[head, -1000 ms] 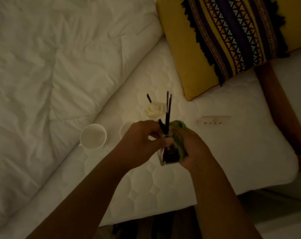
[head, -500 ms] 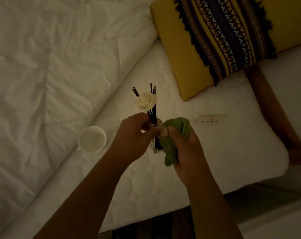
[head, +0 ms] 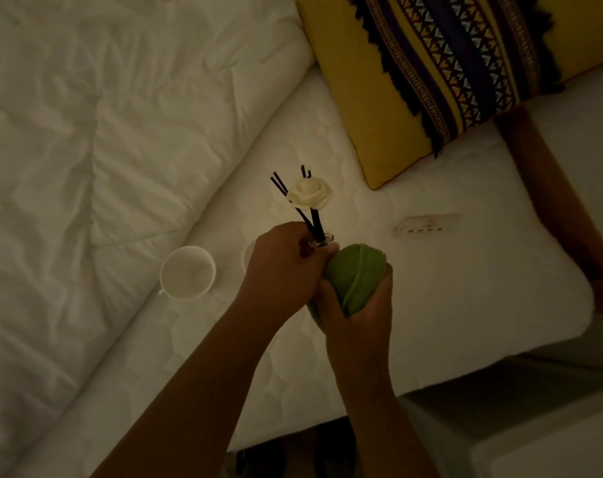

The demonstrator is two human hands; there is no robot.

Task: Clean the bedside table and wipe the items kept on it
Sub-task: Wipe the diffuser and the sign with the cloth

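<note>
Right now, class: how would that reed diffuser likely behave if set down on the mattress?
Probably tippy: the reed diffuser carries tall reeds and a paper rose up top, and the quilted mattress looks soft. Its neck looks like glass, so likely fragile.

No legible text, brand or number can be made out; dark marks are seen on the small white card point(head: 427, 225), too blurred to be read.

Cup point(head: 187, 272) left of hands; mattress point(head: 465, 281) right open (card point(head: 427, 225) aside).

Bed point(head: 431, 270) with cups point(head: 187, 272), pillow point(head: 414, 70)
</note>
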